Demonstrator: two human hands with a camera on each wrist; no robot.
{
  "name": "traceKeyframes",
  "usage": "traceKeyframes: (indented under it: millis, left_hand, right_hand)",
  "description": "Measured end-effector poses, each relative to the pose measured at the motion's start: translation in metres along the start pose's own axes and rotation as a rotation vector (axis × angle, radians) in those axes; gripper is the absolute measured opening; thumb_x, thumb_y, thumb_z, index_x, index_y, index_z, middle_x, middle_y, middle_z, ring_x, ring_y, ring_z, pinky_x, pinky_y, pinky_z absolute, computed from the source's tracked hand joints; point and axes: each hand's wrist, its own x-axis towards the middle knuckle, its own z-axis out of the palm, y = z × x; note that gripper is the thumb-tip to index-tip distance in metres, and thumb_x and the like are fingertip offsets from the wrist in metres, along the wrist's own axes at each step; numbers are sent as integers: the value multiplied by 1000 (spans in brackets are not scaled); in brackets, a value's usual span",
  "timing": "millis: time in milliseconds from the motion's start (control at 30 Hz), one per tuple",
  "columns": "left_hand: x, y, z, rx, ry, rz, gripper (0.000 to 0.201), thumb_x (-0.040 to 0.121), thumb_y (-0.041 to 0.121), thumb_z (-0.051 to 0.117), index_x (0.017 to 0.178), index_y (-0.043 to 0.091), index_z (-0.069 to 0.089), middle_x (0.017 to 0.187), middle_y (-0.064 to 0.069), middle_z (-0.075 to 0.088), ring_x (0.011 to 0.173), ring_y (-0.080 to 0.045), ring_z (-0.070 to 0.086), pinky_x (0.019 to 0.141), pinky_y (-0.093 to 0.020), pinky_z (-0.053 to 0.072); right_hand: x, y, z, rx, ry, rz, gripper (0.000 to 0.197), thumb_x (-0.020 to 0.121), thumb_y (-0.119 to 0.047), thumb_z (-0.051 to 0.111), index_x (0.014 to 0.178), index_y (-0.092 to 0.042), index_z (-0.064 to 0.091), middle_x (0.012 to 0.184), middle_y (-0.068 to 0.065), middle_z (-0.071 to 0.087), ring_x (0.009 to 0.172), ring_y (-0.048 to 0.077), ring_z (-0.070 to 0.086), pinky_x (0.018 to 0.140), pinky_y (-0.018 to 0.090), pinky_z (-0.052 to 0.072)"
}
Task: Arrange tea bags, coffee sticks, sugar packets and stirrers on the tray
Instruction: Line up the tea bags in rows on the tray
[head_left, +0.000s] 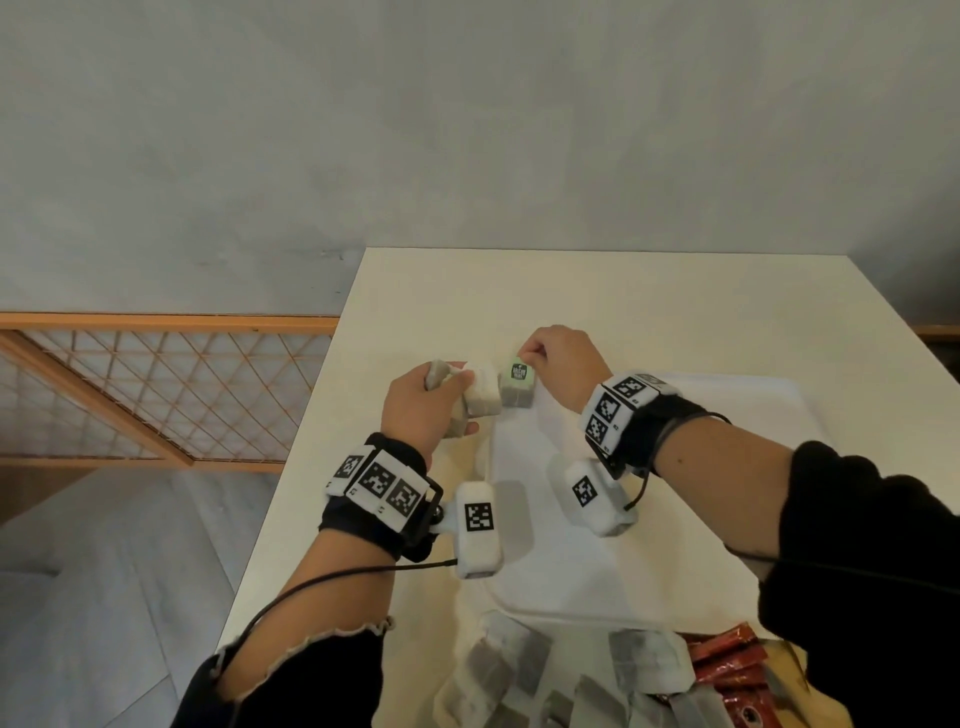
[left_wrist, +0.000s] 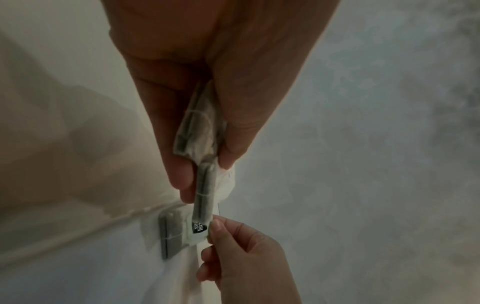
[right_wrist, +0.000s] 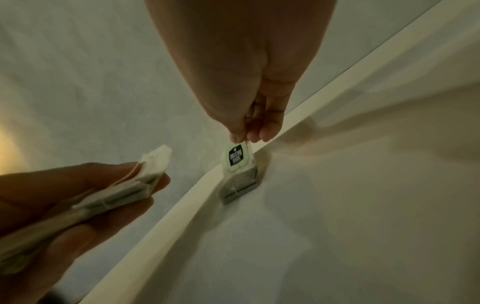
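Observation:
My left hand (head_left: 436, 400) grips a small stack of tea bags (head_left: 480, 397), seen edge-on between thumb and fingers in the left wrist view as tea bags (left_wrist: 200, 127). My right hand (head_left: 563, 364) pinches the top of one tea bag (head_left: 517, 387) with a green-and-black tag (right_wrist: 237, 157). That tea bag (right_wrist: 240, 181) stands upright at the far left corner of the white tray (head_left: 727, 545), just inside the tray's rim (right_wrist: 161, 230). The stack in my left hand hangs close beside it, over the table left of the tray.
More tea bags (head_left: 509, 670) lie in a loose pile on the table in front of the tray, with red coffee sticks (head_left: 727, 670) to their right. The cream table (head_left: 623, 301) ends at its left edge, with a wooden lattice screen (head_left: 156, 395) beyond.

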Motion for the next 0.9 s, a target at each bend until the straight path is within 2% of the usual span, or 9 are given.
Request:
traceKeyframes:
  millis: [100,200,367,467,567,667,767,833,900]
  left_hand:
    - [-1,-1,-1,-5,-10,-12,14,89,16,68,102,12,71,92,-9,69,74,-24,68,59,-33,60]
    - [-3,0,2,-22,-47,-31,15,91,14,66,105,11,68,95,-11,72,72,-27,73,54,-29,57]
    - [-13,7,12,0,-125,13,17,92,15,66,106,6,65,92,-15,73,67,-23,74,45,-23,50]
    - [-20,15,20,30,-162,52,21,90,19,69,106,5,65,91,-15,73,68,-23,74,46,-23,49]
    - [-32,25,29,74,-199,90,24,89,25,70,104,7,66,87,-11,74,69,-22,74,47,-23,51]
    - [-39,34,37,178,-157,148,17,91,22,66,101,9,67,87,-11,74,66,-21,74,47,-25,51]
    - [-45,45,45,385,-91,251,15,91,19,59,101,14,69,85,-6,73,64,-19,73,50,-30,56]
    - [-53,53,55,481,-142,290,15,91,19,58,100,15,69,84,-4,73,64,-18,73,53,-34,59]
    - [-64,58,66,552,-203,311,16,91,21,56,91,13,70,80,-6,74,63,-18,73,55,-35,60]
  right_hand:
    - [7,-6,-1,-42,32,-6,20,87,6,48,98,17,62,107,32,62,102,45,58,87,52,49]
    - [9,-4,-1,-36,27,11,20,87,6,48,98,17,62,109,34,61,102,46,57,87,52,49]
    - [-3,-4,-13,131,106,57,23,99,-29,49,102,-13,65,109,5,58,97,20,57,88,30,44]
    - [-22,-12,-29,373,-47,85,32,96,-41,51,102,-14,68,101,3,67,89,20,63,82,37,50]
    - [-42,-16,-42,432,-171,62,24,95,-31,56,92,-12,71,88,6,69,80,20,64,74,36,55]
    - [-55,-15,-54,383,-73,66,23,94,-28,60,80,-10,62,78,6,66,72,25,65,68,35,56]
    - [-68,-14,-68,320,75,130,27,92,-30,63,76,-10,53,74,11,67,64,25,67,63,34,54]
    - [-76,-15,-73,352,129,160,27,92,-28,62,76,-10,50,73,13,69,61,26,69,60,30,52]
    - [-85,-17,-76,443,154,181,26,94,-26,60,76,-11,47,73,14,71,60,26,71,62,31,55]
